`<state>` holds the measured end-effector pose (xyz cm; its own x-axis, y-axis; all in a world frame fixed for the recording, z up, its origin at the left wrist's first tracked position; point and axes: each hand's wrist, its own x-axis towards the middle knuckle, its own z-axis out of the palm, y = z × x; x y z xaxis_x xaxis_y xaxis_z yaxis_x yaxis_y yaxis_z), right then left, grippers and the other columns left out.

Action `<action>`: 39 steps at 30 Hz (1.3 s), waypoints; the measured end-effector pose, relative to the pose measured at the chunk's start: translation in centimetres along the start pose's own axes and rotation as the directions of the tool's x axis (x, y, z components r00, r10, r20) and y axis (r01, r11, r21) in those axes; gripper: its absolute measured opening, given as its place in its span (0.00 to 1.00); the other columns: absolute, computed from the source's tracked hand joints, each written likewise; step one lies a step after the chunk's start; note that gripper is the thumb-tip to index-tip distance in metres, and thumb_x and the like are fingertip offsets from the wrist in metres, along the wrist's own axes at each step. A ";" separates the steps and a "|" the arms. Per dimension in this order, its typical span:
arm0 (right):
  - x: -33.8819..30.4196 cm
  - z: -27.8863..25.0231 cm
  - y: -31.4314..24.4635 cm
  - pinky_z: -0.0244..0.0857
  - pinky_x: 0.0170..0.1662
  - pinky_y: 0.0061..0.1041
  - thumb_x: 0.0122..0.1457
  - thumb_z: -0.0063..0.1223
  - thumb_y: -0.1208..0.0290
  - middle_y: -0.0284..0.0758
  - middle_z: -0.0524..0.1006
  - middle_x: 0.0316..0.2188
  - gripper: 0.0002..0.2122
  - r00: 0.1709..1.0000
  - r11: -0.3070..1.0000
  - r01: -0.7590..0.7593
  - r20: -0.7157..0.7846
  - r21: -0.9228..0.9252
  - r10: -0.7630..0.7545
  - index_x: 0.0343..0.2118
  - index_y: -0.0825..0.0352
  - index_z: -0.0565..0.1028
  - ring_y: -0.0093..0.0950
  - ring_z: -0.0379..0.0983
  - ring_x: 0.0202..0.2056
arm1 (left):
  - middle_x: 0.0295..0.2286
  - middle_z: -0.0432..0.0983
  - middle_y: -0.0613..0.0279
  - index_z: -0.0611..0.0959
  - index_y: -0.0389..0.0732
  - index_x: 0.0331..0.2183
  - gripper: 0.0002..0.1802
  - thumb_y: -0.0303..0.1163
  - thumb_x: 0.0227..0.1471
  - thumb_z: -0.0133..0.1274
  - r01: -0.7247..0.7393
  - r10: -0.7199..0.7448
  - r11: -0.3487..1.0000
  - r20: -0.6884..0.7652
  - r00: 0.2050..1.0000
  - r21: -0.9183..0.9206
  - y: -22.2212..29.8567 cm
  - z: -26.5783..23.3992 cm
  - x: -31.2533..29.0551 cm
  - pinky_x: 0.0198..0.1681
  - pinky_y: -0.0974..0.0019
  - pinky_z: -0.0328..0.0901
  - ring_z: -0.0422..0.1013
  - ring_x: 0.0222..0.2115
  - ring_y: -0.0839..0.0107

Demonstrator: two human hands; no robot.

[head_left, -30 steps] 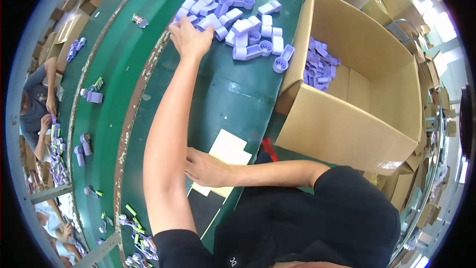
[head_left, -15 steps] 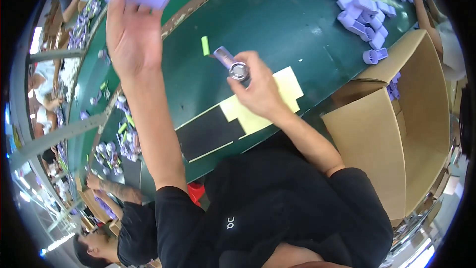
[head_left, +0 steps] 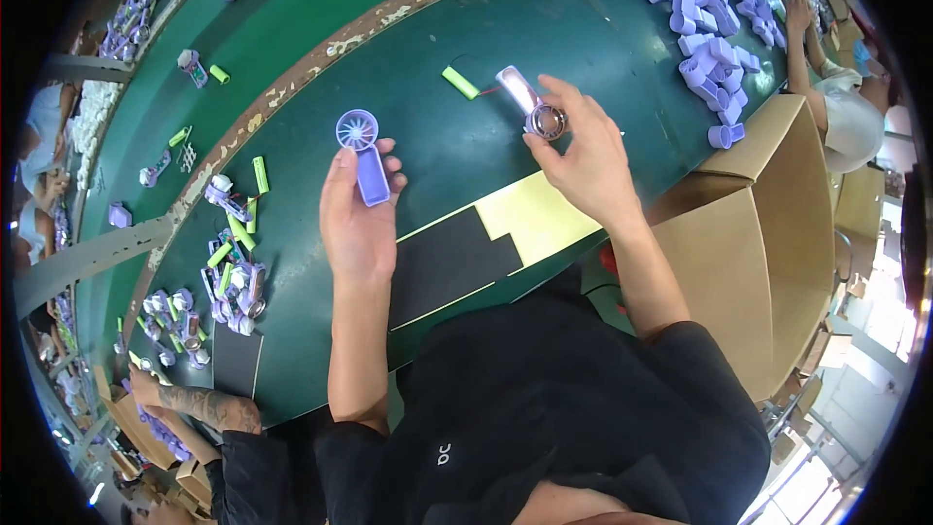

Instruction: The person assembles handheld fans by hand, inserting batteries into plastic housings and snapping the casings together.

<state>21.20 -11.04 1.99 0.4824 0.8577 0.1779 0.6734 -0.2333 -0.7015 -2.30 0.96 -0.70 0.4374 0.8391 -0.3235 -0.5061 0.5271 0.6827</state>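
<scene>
Hands are now both held low over the dark green table top [head_left: 466, 146]; half a second earlier the left hand [head_left: 358, 224] was raised high with purple parts. A lilac plastic fan shell [head_left: 364, 157] is now cradled in its half-open palm, long axis running away from the person, round grille end past the fingertips. The right hand [head_left: 588, 160] is closed on a lilac fan body with motor ring [head_left: 530, 105], pinched at its fingertips, angled up-left.
</scene>
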 end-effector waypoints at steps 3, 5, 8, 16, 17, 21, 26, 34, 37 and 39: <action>0.9 -1.2 -1.5 0.71 0.42 0.27 0.52 0.66 0.79 0.36 0.80 0.36 0.23 0.998 1.000 0.013 0.057 0.004 -0.014 0.53 0.69 0.77 0.27 0.76 0.35 | 0.44 0.80 0.52 0.77 0.36 0.49 0.18 0.40 0.69 0.48 0.025 -0.026 0.999 -0.026 0.999 -0.040 -1.3 0.3 -0.2 0.46 0.62 0.70 0.75 0.42 0.68; 1.5 -1.9 -2.6 0.70 0.43 0.25 0.53 0.66 0.79 0.35 0.81 0.39 0.22 0.990 0.989 -0.029 0.144 0.145 0.008 0.53 0.70 0.77 0.22 0.76 0.37 | 0.44 0.80 0.53 0.76 0.37 0.50 0.19 0.42 0.69 0.47 0.031 -0.033 0.997 -0.032 0.999 -0.066 -2.1 0.7 -0.3 0.48 0.62 0.69 0.75 0.42 0.67; 1.6 -2.9 -4.1 0.69 0.44 0.24 0.52 0.67 0.80 0.33 0.81 0.39 0.22 0.983 0.973 -0.039 0.184 0.228 -0.004 0.52 0.71 0.78 0.21 0.75 0.37 | 0.45 0.79 0.54 0.73 0.40 0.52 0.19 0.44 0.70 0.45 0.035 -0.041 0.994 -0.060 0.997 -0.102 -3.2 1.3 -0.6 0.50 0.60 0.68 0.74 0.44 0.67; 0.1 -5.1 -7.2 0.69 0.47 0.23 0.47 0.70 0.80 0.36 0.82 0.43 0.26 0.977 0.874 -0.068 0.210 0.482 -0.040 0.53 0.74 0.77 0.21 0.75 0.41 | 0.43 0.75 0.57 0.73 0.43 0.49 0.20 0.49 0.71 0.40 0.144 -0.148 0.946 0.008 0.989 -0.291 -3.5 4.1 -0.8 0.52 0.53 0.65 0.72 0.46 0.63; -0.1 -5.3 -7.5 0.69 0.48 0.23 0.47 0.71 0.80 0.36 0.82 0.43 0.26 0.975 0.861 -0.054 0.213 0.506 -0.063 0.53 0.73 0.78 0.22 0.76 0.42 | 0.43 0.75 0.57 0.73 0.42 0.49 0.21 0.50 0.71 0.39 0.145 -0.140 0.938 0.041 0.989 -0.315 -3.1 4.7 -0.9 0.52 0.53 0.65 0.72 0.46 0.63; -0.8 -5.6 -7.4 0.69 0.47 0.22 0.46 0.71 0.81 0.37 0.82 0.43 0.27 0.965 0.862 -0.038 0.243 0.506 -0.100 0.53 0.74 0.78 0.22 0.77 0.41 | 0.42 0.74 0.58 0.73 0.43 0.48 0.22 0.51 0.70 0.38 0.134 -0.096 0.927 0.123 0.988 -0.350 -2.9 5.5 -1.3 0.52 0.53 0.65 0.71 0.46 0.64; -1.2 -5.7 -6.4 0.68 0.43 0.21 0.45 0.71 0.81 0.35 0.82 0.40 0.27 0.963 0.867 -0.026 0.245 0.498 -0.112 0.53 0.72 0.78 0.21 0.74 0.36 | 0.43 0.74 0.58 0.72 0.43 0.50 0.21 0.49 0.69 0.40 0.160 -0.122 0.940 0.141 0.982 -0.302 -2.8 7.0 -1.9 0.52 0.53 0.65 0.71 0.46 0.64; -1.5 -6.0 -6.4 0.68 0.42 0.25 0.45 0.72 0.78 0.35 0.83 0.38 0.26 0.945 0.904 0.011 0.290 0.427 -0.149 0.51 0.69 0.80 0.25 0.75 0.34 | 0.46 0.74 0.59 0.67 0.41 0.57 0.24 0.26 0.59 0.47 0.158 -0.120 0.968 0.195 0.974 -0.196 -3.3 6.5 -2.3 0.55 0.54 0.65 0.71 0.47 0.66; -1.4 -5.9 -5.9 0.70 0.43 0.28 0.43 0.73 0.78 0.38 0.83 0.40 0.27 0.920 0.899 0.112 0.298 0.423 -0.254 0.50 0.69 0.80 0.31 0.78 0.37 | 0.47 0.73 0.59 0.66 0.41 0.59 0.27 0.23 0.57 0.47 0.181 -0.150 0.967 0.178 0.973 -0.177 -3.4 6.5 -2.3 0.55 0.56 0.65 0.71 0.47 0.67; -1.5 -5.7 -6.1 0.70 0.46 0.31 0.37 0.75 0.76 0.44 0.82 0.38 0.27 0.921 0.901 0.081 0.313 0.427 -0.231 0.46 0.74 0.80 0.37 0.79 0.41 | 0.47 0.72 0.55 0.69 0.36 0.55 0.21 0.27 0.60 0.47 0.113 -0.086 0.987 0.218 0.972 -0.116 -3.5 6.5 -2.4 0.48 0.60 0.70 0.72 0.44 0.65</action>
<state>19.59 -13.52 9.91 0.1134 0.9875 0.1094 0.4065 0.0544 -0.9120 3.30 -3.78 1.96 0.6307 0.7411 -0.2299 -0.5365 0.6306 0.5608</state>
